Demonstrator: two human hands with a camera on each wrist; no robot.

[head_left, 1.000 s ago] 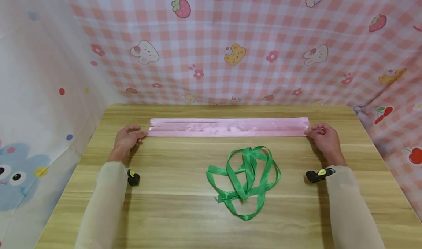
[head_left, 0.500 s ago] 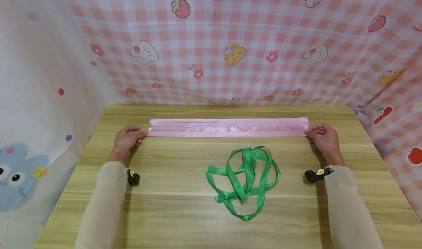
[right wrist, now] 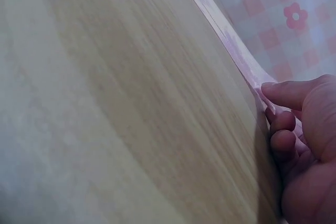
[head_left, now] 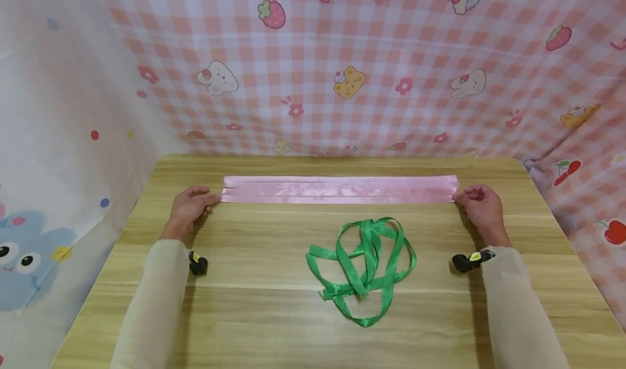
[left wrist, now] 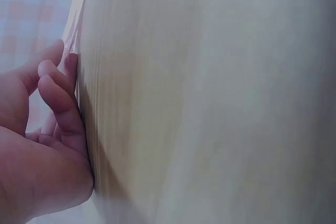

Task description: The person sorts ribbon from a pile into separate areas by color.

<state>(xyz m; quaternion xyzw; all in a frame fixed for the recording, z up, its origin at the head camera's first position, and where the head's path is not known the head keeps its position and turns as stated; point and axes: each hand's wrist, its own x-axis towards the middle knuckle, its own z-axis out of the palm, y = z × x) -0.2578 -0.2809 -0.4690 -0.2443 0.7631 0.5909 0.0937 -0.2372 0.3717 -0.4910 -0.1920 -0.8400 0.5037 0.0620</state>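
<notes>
Along the far side of the worktop (head_left: 259, 304), a pink ribbon (head_left: 339, 189) lies flat in long rows, side by side. The left hand (head_left: 189, 205) has its fingers pinched on the left end, at the near corner. The right hand (head_left: 483, 206) pinches the right end the same way. Nearer the person, a green ribbon (head_left: 360, 286) (all loops!) lies loose, apart from both hands.

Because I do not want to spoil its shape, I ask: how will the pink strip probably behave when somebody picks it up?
The pink strip is probably floppy: it puckers where the right hand pinches it. It looks thin, so it is likely light. Its glossy sheen suggests it may be slippery.
</notes>
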